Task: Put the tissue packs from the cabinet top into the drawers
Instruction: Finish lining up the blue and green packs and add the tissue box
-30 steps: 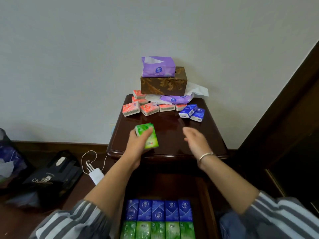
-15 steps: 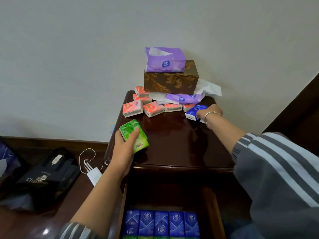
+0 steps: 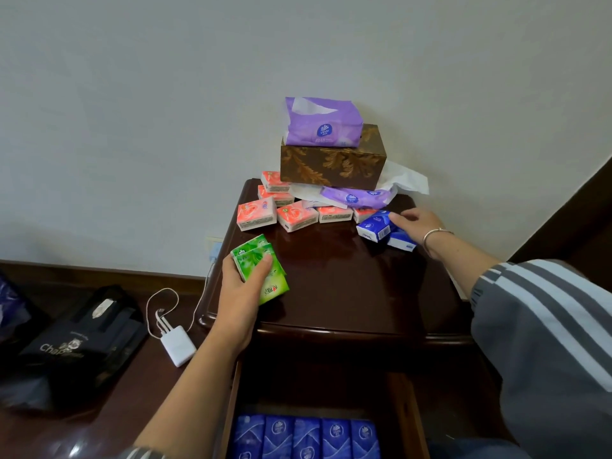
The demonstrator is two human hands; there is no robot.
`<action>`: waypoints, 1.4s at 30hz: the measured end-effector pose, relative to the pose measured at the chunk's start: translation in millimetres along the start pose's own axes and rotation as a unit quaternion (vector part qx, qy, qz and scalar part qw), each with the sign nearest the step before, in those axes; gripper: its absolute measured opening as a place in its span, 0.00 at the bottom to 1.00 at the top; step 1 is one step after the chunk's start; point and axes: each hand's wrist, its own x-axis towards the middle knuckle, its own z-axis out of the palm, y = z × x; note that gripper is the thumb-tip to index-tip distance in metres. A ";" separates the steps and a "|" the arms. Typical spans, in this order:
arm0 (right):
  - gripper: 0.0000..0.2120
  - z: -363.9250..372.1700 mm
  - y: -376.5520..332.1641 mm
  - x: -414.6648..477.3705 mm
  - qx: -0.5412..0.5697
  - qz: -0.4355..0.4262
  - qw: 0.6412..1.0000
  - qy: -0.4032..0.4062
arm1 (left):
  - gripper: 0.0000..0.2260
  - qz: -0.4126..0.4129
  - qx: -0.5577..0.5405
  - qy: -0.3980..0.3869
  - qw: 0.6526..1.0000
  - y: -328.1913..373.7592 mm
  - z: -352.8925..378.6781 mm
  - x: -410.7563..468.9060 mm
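Left hand [image 3: 243, 286] gripped the green packs [image 3: 260, 266]; right hand [image 3: 418, 223] lay loosely on the blue packs [image 3: 374, 226] (unclenched). Pinch both together before lifting.

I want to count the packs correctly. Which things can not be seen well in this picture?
- Drawer: head view, bottom edge cuts its contents.
- Second blue pack: right hand covers it.
- Green packs: left hand hides their number.
- Back red packs: brown box overlaps them.
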 end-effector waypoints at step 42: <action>0.15 -25.2 -21.1 -90.6 0.010 0.126 0.974 -0.187 | 0.22 -0.021 -0.025 0.022 0.999 1.9 3.3 4.9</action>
